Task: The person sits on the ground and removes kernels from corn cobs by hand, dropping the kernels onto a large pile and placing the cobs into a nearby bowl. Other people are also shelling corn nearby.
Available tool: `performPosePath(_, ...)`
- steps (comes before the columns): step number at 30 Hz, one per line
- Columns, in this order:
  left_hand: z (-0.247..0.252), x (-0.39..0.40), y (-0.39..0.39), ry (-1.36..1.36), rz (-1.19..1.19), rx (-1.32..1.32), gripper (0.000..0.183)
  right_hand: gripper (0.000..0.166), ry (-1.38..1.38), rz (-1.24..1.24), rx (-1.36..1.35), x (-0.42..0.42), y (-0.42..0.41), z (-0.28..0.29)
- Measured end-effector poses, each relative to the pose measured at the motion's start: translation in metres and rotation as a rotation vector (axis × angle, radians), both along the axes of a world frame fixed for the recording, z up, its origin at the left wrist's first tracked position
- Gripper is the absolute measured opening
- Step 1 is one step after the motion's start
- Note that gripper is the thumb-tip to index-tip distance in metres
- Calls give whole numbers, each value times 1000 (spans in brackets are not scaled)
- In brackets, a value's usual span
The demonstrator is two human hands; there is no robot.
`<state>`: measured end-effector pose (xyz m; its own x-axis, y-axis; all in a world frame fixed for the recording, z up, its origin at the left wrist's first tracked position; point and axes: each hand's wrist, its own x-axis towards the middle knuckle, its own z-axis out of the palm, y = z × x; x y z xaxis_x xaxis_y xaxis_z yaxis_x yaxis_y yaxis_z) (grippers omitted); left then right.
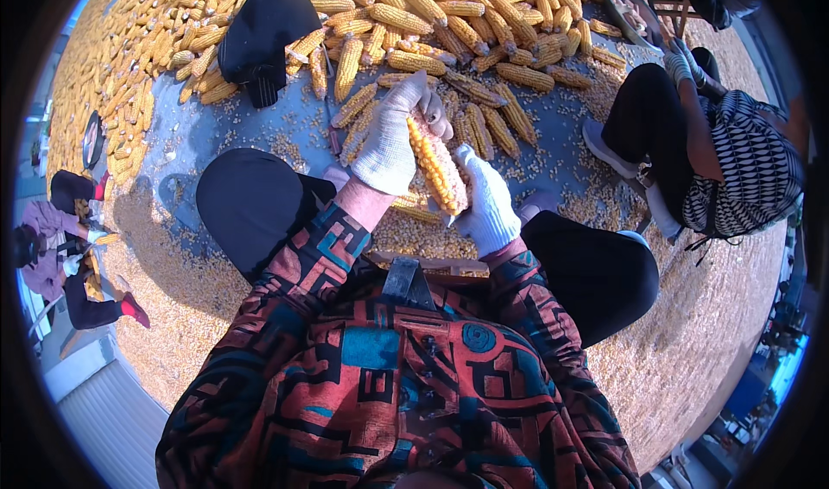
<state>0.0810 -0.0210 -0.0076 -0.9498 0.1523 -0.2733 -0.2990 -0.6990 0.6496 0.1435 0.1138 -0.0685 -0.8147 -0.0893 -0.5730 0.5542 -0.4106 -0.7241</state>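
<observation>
A partly shelled corn cob (435, 165) is held between my two gloved hands, with rows of yellow kernels left on one side and bare pinkish cob on the other. My left hand (398, 133) grips its upper end, fingers curled over it. Around the lower right end closes my right hand (486, 197). Both hands wear white knitted gloves. Below the cob, between my knees, loose kernels (421, 235) lie in a heap with a few ears by them. Several whole ears (479, 126) rest just beyond my hands.
A large pile of ears (414, 10) spreads ahead, with a dark cloth (265, 36) on it. Loose kernels (181, 314) cover the ground. One person (738, 159) sits at the right near a round basin (631, 13); another person (52, 249) sits at the far left.
</observation>
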Motion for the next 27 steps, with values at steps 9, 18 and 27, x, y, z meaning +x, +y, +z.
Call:
performPosePath(9,-15,-16,-24,76,29,147,40,35,111,306,224,8,-1,56)
performPosePath(18,2,-9,-13,82,-24,119,39,28,713,124,661,7,3,10)
performPosePath(27,-30,-13,-9,-112,-14,-97,41,57,449,328,744,-1,-8,49)
